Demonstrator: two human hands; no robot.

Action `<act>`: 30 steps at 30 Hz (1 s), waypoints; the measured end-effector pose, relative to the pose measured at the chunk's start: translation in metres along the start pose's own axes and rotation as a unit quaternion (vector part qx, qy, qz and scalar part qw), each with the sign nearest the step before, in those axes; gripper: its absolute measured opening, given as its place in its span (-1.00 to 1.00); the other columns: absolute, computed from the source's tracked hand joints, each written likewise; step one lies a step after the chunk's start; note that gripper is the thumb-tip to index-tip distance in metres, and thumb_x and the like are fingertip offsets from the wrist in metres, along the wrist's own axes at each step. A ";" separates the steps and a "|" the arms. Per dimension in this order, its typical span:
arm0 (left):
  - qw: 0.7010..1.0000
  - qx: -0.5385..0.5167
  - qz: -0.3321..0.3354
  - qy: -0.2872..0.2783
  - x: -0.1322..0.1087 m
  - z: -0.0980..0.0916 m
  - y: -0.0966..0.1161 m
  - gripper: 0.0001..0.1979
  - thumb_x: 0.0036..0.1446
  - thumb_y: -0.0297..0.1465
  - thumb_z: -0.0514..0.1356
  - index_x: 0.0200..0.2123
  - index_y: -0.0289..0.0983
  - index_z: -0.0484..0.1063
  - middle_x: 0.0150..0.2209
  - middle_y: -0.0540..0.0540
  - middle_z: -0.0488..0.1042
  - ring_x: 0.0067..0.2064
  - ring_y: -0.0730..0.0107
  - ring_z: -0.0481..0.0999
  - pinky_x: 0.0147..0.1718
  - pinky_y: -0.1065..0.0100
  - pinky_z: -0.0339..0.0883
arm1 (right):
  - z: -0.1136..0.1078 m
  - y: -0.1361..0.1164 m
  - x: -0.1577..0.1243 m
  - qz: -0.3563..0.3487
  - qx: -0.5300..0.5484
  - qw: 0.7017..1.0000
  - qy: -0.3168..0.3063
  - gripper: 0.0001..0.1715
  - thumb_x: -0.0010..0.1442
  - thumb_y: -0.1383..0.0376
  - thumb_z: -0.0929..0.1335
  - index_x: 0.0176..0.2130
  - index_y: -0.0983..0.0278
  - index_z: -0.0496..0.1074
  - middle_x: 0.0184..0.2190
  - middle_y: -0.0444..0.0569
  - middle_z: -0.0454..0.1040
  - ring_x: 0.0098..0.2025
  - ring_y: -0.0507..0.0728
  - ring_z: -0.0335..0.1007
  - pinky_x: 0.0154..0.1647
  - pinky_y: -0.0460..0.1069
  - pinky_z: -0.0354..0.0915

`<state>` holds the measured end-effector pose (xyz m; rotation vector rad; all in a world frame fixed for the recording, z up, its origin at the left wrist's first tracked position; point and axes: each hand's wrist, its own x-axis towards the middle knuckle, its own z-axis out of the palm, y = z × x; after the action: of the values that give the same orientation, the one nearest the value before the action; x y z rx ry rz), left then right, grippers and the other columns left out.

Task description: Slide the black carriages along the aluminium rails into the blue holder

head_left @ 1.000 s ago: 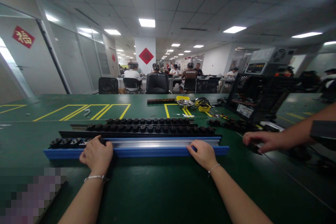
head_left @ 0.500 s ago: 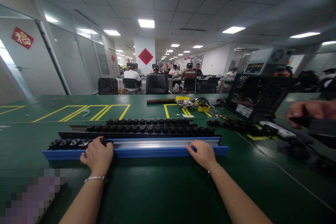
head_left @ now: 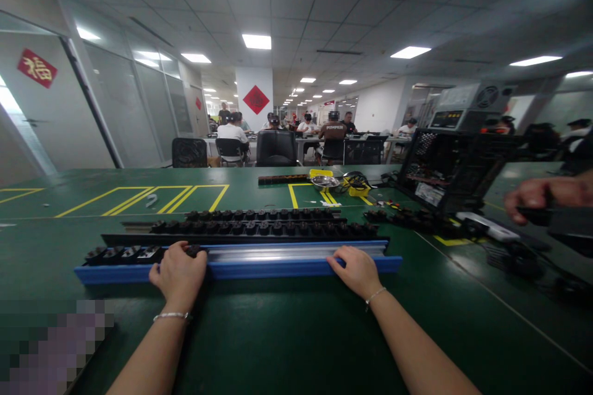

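A long blue rail (head_left: pixel 269 268) with a bright metal channel lies across the green table. Several black socket modules (head_left: pixel 113 253) sit in its left end. My left hand (head_left: pixel 178 274) is closed on a black module (head_left: pixel 193 250) in the channel, right of the seated ones; the fingers partly cover it. My right hand (head_left: pixel 354 270) grips the rail's right part, fingers curled over its front edge. Just behind, a black rail (head_left: pixel 241 238) and rows of black modules (head_left: pixel 264 228) lie parallel to the blue one.
An open computer case (head_left: pixel 456 166) stands at the right rear. Near it are a metal dish (head_left: pixel 325 182), yellow holders and cables. Another person's hand (head_left: pixel 542 197) holds a dark object at the right. A blurred flat object lies at the lower left.
My left hand has slid slightly right along the blue rail with the black module. My right hand keeps its place on the rail. The other person's hand has shifted slightly.
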<state>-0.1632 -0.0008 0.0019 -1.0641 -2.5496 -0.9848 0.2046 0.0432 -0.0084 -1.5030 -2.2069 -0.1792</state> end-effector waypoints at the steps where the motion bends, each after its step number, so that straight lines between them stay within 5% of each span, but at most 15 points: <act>1: 1.000 0.001 0.002 -0.001 0.000 0.001 0.000 -0.62 -0.01 -0.25 0.04 -0.12 -0.27 0.30 -0.11 -0.21 0.43 -0.04 0.11 0.37 0.04 0.09 -0.01 | 0.000 0.000 0.000 0.000 0.001 1.000 0.000 -0.53 0.20 0.02 0.14 -0.47 0.22 0.41 -0.43 -0.07 0.47 -0.33 0.07 0.32 -0.34 -0.04 0.07; 30: 0.997 -0.003 0.072 -0.014 -0.010 0.004 0.011 -0.61 -0.08 -0.27 0.12 -0.15 -0.30 0.29 -0.22 -0.15 0.49 -0.12 0.14 0.45 -0.11 0.25 0.17 | -0.001 0.000 0.000 0.004 -0.001 1.000 -0.008 -0.54 0.20 0.02 0.15 -0.45 0.21 0.43 -0.40 -0.07 0.47 -0.31 0.07 0.33 -0.33 -0.05 0.09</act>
<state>-0.1486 0.0021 0.0003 -1.2519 -2.4517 -0.9463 0.2045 0.0430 -0.0075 -1.5187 -2.2149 -0.1679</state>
